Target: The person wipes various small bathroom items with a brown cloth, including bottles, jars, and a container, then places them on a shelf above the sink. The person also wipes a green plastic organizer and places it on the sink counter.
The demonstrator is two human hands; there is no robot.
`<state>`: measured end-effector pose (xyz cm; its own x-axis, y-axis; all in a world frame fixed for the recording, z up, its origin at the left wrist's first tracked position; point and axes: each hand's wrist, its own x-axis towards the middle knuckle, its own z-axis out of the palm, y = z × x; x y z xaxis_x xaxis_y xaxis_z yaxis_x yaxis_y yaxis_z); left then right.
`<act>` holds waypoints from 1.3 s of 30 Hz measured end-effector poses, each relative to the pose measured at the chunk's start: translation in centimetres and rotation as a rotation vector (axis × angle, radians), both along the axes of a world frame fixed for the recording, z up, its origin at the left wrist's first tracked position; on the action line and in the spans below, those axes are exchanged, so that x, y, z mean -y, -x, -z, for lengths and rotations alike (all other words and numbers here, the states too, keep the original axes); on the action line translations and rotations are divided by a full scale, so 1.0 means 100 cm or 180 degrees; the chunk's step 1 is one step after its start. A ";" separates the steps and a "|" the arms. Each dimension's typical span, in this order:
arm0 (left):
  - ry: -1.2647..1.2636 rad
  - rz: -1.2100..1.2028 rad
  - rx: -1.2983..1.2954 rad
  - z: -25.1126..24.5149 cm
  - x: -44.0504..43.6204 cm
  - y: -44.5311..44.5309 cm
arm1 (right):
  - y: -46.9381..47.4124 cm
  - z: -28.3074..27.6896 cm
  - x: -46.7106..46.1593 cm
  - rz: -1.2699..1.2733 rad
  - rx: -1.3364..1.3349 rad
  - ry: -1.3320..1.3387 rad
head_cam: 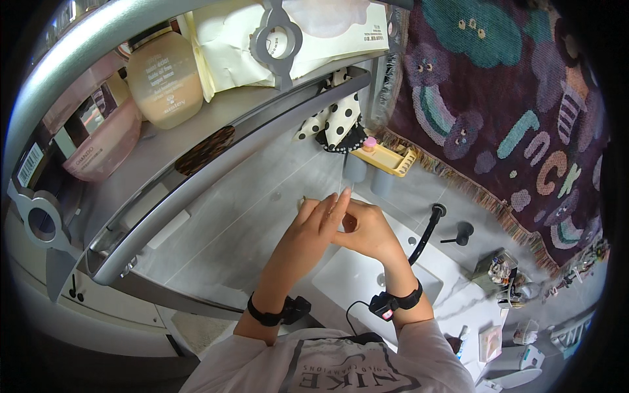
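My left hand [314,216] and my right hand [368,226] meet in front of me, near the far-left rim of a white washbasin [351,275]. The fingers of the left one are stretched forward and overlap the right fingertips. On the right, thumb and fingers curve round into a ring shape beside them. The skin looks wet or shiny at the left fingers. Both palms are mostly hidden, so whether anything small lies between them cannot be told. A black wall-mounted spout [425,236] curves down behind my right wrist. Each wrist wears a black strap with a small device.
A metal-railed shelf [295,105] at upper left carries a foundation bottle [167,83], a pink bowl-shaped container [105,147] and a white package [334,44]. Beyond the hands are a yellow tray [383,159] and a fringed woven tapestry [471,98]. A black tap handle [462,233] is right of the spout.
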<state>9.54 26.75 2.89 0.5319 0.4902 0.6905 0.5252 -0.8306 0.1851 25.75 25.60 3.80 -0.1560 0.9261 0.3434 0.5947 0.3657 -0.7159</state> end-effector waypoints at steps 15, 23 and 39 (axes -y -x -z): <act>-0.0419 -0.0237 -0.0463 -0.035 -0.007 0.007 | -0.005 0.040 -0.049 -0.1335 -0.2723 0.1530; -0.1700 -0.0671 0.0568 -0.047 -0.015 0.022 | 0.017 0.011 -0.102 -0.2015 -0.4845 0.1536; -0.1670 -0.0390 0.1122 -0.024 -0.001 0.030 | 0.050 -0.035 -0.169 -0.2179 -0.5629 0.0447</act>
